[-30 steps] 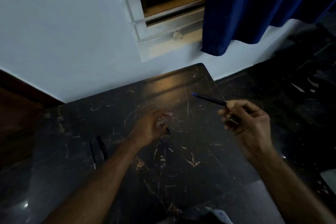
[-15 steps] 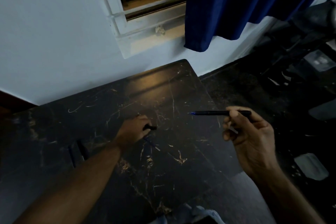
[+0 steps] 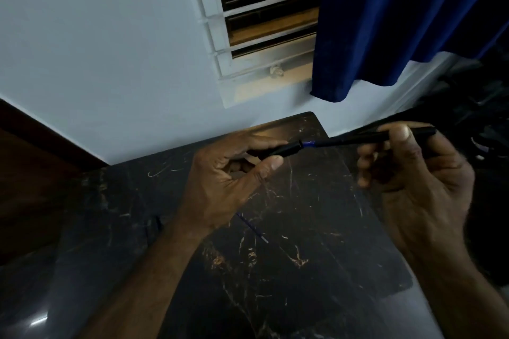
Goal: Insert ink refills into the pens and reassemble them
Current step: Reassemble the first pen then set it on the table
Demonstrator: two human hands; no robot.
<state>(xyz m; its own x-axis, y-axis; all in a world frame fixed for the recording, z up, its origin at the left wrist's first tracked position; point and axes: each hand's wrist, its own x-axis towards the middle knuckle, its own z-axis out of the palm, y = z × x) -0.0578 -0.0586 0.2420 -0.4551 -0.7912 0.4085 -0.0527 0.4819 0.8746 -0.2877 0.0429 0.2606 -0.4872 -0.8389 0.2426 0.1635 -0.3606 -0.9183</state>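
Observation:
My right hand (image 3: 413, 173) grips a black pen barrel (image 3: 358, 140) that lies level, its blue refill tip (image 3: 308, 143) poking out to the left. My left hand (image 3: 225, 173) pinches a short black pen piece (image 3: 286, 149) between thumb and fingers, its open end right at the blue tip. Both hands hover above the dark marble table (image 3: 303, 228). A loose blue refill (image 3: 252, 226) lies on the table below my left hand. Two dark pen parts (image 3: 153, 226) rest further left, hard to make out.
The table's far edge meets a pale wall (image 3: 110, 49) with a barred window (image 3: 264, 22). A blue curtain (image 3: 399, 16) hangs at the upper right. Right of the table lies dark floor with dim clutter (image 3: 484, 140).
My left hand lifted off the table with the short black piece and rose to meet the pen. My right hand brought the pen's blue tip to that piece.

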